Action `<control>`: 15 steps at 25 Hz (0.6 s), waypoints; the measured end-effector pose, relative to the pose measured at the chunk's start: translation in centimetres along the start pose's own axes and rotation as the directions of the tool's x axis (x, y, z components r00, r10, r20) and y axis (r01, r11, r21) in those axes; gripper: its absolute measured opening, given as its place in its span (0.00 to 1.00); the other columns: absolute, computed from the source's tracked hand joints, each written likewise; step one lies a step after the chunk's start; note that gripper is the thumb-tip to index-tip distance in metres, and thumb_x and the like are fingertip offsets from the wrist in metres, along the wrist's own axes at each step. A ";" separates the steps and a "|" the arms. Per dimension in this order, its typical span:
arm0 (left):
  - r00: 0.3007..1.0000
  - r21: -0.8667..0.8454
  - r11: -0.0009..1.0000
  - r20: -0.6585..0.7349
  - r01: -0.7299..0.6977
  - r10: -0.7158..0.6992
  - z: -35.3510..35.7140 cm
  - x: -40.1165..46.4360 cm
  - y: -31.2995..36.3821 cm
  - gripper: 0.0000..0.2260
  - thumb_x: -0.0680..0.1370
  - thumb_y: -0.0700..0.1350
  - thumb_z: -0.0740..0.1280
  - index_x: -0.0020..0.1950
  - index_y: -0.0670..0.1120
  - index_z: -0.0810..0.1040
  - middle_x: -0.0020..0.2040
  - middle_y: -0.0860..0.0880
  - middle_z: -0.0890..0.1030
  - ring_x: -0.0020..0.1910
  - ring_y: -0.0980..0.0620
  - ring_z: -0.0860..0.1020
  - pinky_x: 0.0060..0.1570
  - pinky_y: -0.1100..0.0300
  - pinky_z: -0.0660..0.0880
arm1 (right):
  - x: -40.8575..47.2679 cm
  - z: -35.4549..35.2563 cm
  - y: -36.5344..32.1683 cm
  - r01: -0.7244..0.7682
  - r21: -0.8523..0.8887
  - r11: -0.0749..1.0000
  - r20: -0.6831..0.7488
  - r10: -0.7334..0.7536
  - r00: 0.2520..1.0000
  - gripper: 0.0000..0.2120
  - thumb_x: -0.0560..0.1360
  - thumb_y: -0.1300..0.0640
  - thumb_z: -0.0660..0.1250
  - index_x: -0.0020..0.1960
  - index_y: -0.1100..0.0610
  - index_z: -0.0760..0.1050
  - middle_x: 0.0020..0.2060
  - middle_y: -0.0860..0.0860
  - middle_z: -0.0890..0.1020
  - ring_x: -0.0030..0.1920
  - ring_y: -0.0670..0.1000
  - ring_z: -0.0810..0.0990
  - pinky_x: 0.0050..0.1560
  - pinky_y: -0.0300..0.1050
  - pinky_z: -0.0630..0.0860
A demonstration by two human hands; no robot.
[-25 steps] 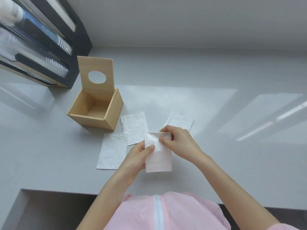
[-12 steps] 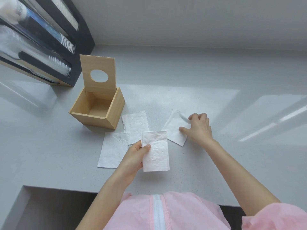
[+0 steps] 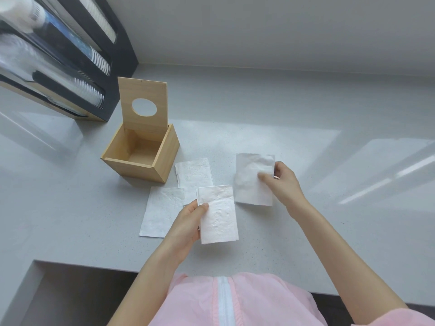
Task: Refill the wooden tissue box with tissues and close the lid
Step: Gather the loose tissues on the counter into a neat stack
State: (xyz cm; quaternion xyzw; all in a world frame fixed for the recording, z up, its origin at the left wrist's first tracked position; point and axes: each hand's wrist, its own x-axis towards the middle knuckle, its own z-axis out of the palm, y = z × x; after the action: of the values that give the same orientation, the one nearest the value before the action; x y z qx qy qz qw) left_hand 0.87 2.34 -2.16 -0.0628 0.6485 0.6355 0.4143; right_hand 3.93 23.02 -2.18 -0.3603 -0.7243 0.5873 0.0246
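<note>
The wooden tissue box [image 3: 164, 161] stands open and empty on the grey counter, its lid [image 3: 143, 107] with a round hole upright at the back. My left hand [image 3: 188, 222] grips a small stack of folded white tissues [image 3: 217, 215] in front of me. To the right, my right hand [image 3: 282, 182] pinches a single tissue [image 3: 251, 182] and lifts it off the counter. Two more tissues lie flat: one [image 3: 193, 174] just right of the box, another [image 3: 162, 211] in front of it.
A black cup dispenser [image 3: 77, 64] with stacked cups stands at the back left, close behind the box. The grey counter [image 3: 306, 109] runs to a wall at the back. Its front edge has a recess [image 3: 70, 290] at lower left.
My right hand left the stack, reached right to the loose tissue and picked it up. My left hand kept hold of the stack.
</note>
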 end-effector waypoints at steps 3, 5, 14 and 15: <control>1.000 0.002 1.000 -0.005 0.012 -0.012 0.2 0.2 0.1 0.13 0.81 0.42 0.55 0.50 0.50 0.78 0.46 0.51 0.83 0.44 0.53 0.80 0.46 0.57 0.76 | -1.4 -0.9 -0.9 0.039 0.085 0.996 0.069 -0.045 0.997 0.04 0.76 0.59 0.62 0.44 0.54 0.75 0.41 0.50 0.79 0.43 0.50 0.76 0.44 0.37 0.71; 1.000 0.002 1.000 -0.003 0.019 -0.019 0.3 0.4 0.3 0.13 0.81 0.42 0.54 0.52 0.49 0.78 0.48 0.49 0.82 0.46 0.51 0.79 0.45 0.57 0.76 | -2.4 -1.6 -1.9 0.061 0.238 0.969 0.185 -0.107 0.977 0.05 0.77 0.60 0.63 0.47 0.56 0.77 0.43 0.52 0.80 0.45 0.50 0.79 0.48 0.42 0.74; 0.996 0.082 0.996 0.084 -0.034 0.027 0.3 0.5 0.5 0.16 0.79 0.48 0.55 0.58 0.45 0.78 0.46 0.49 0.80 0.41 0.53 0.77 0.34 0.64 0.73 | -4.3 2.9 0.1 -0.043 0.077 0.996 0.384 0.010 0.923 0.05 0.75 0.59 0.65 0.40 0.53 0.75 0.37 0.47 0.78 0.36 0.45 0.75 0.39 0.34 0.71; 0.998 0.053 0.998 0.063 -0.028 0.025 0.3 0.4 0.5 0.16 0.79 0.48 0.55 0.57 0.44 0.79 0.45 0.49 0.81 0.40 0.54 0.78 0.35 0.63 0.74 | -4.3 3.3 0.5 -0.059 0.047 0.997 0.330 0.041 0.943 0.04 0.75 0.59 0.65 0.40 0.54 0.75 0.36 0.47 0.77 0.35 0.44 0.74 0.36 0.33 0.69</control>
State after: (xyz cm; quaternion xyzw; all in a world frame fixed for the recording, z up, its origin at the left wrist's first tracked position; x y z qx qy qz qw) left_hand 0.42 2.88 -1.97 -0.0233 0.6530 0.6247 0.4275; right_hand 5.85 17.88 -1.99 -0.2746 -0.6922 0.6597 -0.1016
